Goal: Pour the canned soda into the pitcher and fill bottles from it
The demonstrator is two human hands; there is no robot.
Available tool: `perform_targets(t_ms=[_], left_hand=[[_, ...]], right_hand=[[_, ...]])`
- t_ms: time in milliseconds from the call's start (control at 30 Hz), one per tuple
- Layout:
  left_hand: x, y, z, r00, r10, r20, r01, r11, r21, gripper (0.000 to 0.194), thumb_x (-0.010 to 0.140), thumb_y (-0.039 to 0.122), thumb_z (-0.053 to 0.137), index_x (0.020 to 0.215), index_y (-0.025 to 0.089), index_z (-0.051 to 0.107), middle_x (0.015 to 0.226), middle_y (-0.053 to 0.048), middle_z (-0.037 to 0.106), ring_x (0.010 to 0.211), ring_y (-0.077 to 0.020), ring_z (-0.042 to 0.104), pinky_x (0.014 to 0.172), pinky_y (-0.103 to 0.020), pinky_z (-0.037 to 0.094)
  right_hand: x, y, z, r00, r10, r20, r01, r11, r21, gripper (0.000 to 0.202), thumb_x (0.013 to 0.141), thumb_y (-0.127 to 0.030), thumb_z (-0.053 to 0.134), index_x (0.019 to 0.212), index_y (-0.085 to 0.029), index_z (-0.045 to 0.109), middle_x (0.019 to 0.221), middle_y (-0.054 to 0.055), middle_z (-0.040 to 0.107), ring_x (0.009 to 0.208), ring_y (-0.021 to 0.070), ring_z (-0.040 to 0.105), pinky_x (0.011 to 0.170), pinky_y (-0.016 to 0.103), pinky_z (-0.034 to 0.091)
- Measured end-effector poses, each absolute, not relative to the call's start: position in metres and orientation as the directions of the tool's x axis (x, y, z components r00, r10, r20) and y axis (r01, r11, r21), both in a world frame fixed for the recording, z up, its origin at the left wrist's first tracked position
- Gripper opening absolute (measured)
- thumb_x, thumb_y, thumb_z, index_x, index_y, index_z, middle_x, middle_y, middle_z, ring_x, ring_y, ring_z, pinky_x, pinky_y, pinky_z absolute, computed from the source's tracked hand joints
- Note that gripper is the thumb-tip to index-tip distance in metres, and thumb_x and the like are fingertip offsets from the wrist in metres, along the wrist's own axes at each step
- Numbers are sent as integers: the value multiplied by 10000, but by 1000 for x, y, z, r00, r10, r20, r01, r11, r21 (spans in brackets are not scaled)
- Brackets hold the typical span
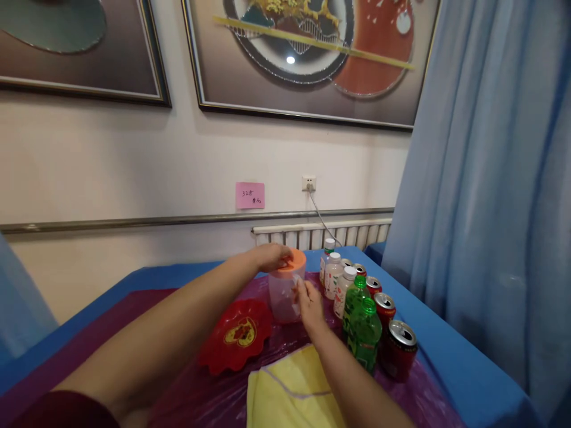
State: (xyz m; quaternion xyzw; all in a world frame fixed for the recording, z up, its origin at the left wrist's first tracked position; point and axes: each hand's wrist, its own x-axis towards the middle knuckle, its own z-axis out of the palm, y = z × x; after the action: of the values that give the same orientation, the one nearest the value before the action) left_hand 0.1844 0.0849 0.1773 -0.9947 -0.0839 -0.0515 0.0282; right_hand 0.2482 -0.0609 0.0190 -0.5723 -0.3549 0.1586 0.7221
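Observation:
A clear plastic pitcher (282, 300) stands upright on the purple sheet, topped by an orange lid (298, 259). My left hand (273, 257) reaches over the top from the left, its fingers closed on the lid. From the right, my right hand (308, 300) has its fingers wrapped round the pitcher's handle (296, 291). Left of the pitcher lies a red scalloped plate (214, 351) with a yellow design in its middle. In front, partly under my right forearm, is a folded yellow cloth (285, 392).
On the right stand white-capped bottles (332, 276), green plastic bottles (364, 333) and several opened red cans (399, 351) in rows. A purple plastic sheet (147, 309) covers part of the blue table (473, 368). Behind are a radiator (357, 235) and a socket with a cord; a blue curtain (482, 178) hangs at right.

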Motion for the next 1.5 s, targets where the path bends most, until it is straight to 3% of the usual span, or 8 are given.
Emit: perform_targets(t_ms=[100,333,533,1000,1233,1500], left_hand=[[190,87,174,988,150,35,152,-986,-65,162,853,200,642,989,205,729,1002,-29,778,843,-149,679,742,-203,472],[184,85,172,987,163,13,163,-980,-112,143,924,288,586,986,214,692,1032,-57,698,893,-177,629,772,-238,444],[181,81,174,971,241,-10,236,-957,-166,176,942,315,553,1036,229,674,999,-71,669,880,-205,620,733,-263,432],[193,67,184,940,325,-107,283,-913,-293,351,992,420,485,1203,218,679,1109,-134,730,899,-247,710,763,-312,480],[209,59,185,923,371,-106,320,-890,-326,378,968,471,516,1044,183,749,1047,-166,785,958,-296,738,789,-339,506],[209,49,190,929,362,-74,319,-887,-334,279,939,378,567,1052,178,726,1044,-154,783,957,-278,737,778,-320,505]], right_hand=[[246,-55,18,725,609,323,145,323,-935,717,858,-882,325,680,-222,542,528,-40,507,490,139,464,502,268,379],[242,-57,14,745,489,453,373,258,-891,623,956,-759,275,677,-247,495,576,-7,565,550,171,495,538,284,336],[248,-57,13,736,484,473,407,241,-881,541,976,-683,285,694,-258,468,589,-1,562,559,182,499,558,293,330],[249,-56,9,736,451,505,476,186,-860,478,1010,-594,267,717,-269,460,564,-12,523,516,188,469,529,300,283],[245,-56,9,732,441,519,507,158,-848,480,1024,-553,253,721,-265,489,576,12,555,532,201,492,527,303,275],[240,-56,10,742,429,514,520,115,-846,500,1029,-531,251,727,-256,541,587,43,599,525,211,522,512,306,294]])
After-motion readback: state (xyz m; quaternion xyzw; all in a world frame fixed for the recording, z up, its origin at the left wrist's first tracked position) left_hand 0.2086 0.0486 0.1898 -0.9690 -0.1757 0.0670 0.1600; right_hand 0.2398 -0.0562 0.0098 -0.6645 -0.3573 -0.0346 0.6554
